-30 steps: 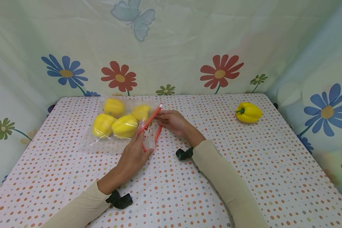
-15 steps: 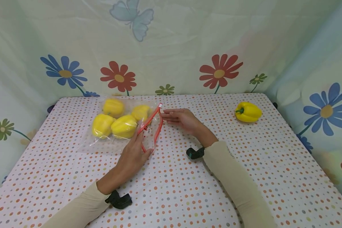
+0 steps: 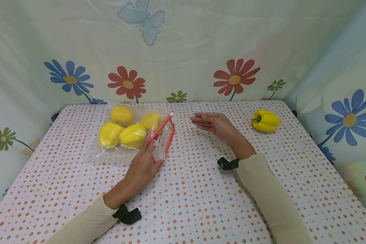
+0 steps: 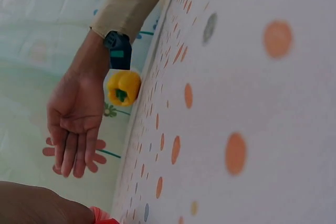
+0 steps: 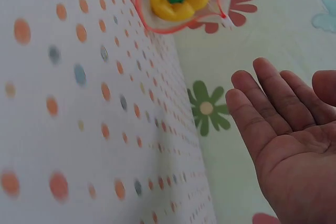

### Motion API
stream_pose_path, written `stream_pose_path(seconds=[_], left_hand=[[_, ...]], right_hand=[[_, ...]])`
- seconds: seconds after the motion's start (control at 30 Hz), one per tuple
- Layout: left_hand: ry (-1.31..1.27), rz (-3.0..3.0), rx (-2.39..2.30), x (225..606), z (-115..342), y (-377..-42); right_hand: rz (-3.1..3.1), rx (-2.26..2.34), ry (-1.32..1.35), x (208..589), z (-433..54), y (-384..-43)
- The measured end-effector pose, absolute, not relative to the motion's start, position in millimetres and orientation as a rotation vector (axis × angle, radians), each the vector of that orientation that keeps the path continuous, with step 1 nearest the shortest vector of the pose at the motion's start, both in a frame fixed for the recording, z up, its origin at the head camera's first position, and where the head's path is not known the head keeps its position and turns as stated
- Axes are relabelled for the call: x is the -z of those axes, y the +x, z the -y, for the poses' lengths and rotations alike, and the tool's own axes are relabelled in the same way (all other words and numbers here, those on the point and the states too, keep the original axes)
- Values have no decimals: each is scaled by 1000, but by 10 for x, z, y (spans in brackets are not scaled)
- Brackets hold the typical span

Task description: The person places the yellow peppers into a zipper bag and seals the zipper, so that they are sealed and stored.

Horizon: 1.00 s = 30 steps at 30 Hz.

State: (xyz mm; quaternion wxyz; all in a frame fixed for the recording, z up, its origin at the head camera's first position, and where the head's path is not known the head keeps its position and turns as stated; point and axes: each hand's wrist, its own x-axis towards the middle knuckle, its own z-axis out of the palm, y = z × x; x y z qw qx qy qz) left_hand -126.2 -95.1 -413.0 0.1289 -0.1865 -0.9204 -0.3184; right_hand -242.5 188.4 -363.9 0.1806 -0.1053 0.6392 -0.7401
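The right hand point(image 3: 217, 125) has left the bag point(image 3: 159, 130).

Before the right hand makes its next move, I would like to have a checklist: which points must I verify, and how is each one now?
1. Mouth of the bag open: ok, its red edges stand apart.
2. Left hand holding the bag: ok, at the mouth.
3. Right hand free: ok, it holds nothing.
4. Four yellow peppers inside the bag: ok.
5. Right hand at the loose pepper, probably needed next: not ok, still apart from it.
6. Underside of the bag undamaged: cannot tell, hidden.
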Motion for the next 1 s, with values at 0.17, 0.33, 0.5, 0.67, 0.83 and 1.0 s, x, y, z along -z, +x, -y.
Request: stream_pose_path(seconds=[0.17, 0.33, 0.5, 0.67, 0.83, 1.0], left_hand=[[-546, 2670, 928, 4136, 959, -1262], [-564, 2652, 931, 4145, 957, -1266], [-550, 2660, 924, 4145, 952, -1265], [-543, 2661, 911, 4139, 947, -1271], [-547, 2665, 907, 4146, 946, -1272], [-540, 2678, 910, 4154, 955, -1271]], right_hand=[[-1847, 2102, -262, 3562, -2104, -2401], [-1937, 2093, -254, 3496, -2303, -2359], [-1998, 2107, -253, 3428, -2484, -2328], [-2056, 2132, -226, 3356, -2659, -2307], [-2038, 2197, -290, 3333, -2847, -2308], [-1865, 2331, -388, 3353, -3053, -2344]])
